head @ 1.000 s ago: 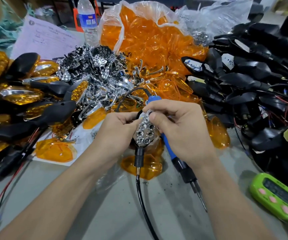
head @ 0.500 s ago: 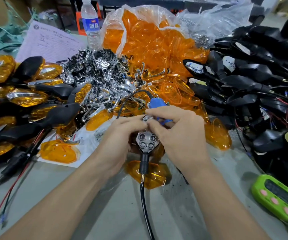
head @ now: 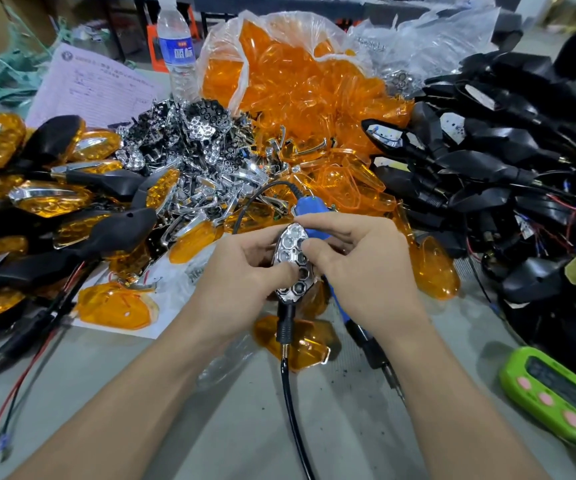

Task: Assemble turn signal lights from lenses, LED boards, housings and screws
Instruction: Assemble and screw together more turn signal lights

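So the person has the signal unit [head: 291, 258] up in both hands, pretty much dead centre over the grey table [head: 348, 438]. The chrome honeycomb face points up at the camera. The left hand [head: 245, 271] grips it from the left, thumb pressed on the lower part of the face, other fingers curled behind it. The right hand [head: 359, 268] pinches the upper part between thumb and forefinger, and its other fingers are wrapped round a blue screwdriver [head: 309, 209] that pokes out just behind the unit and runs down under the palm. A black cable [head: 290, 403] hangs from the unit's near end toward the camera.

Around the unit:
- loose orange lens [head: 300, 344] on the table right below it
- bag of orange lenses [head: 297, 81] well behind
- chrome reflector pile [head: 203, 157] behind and left
- finished lights [head: 54, 202] far left
- black housings [head: 508, 168] off to the right
- green timer [head: 549, 393] to the right and nearer the camera
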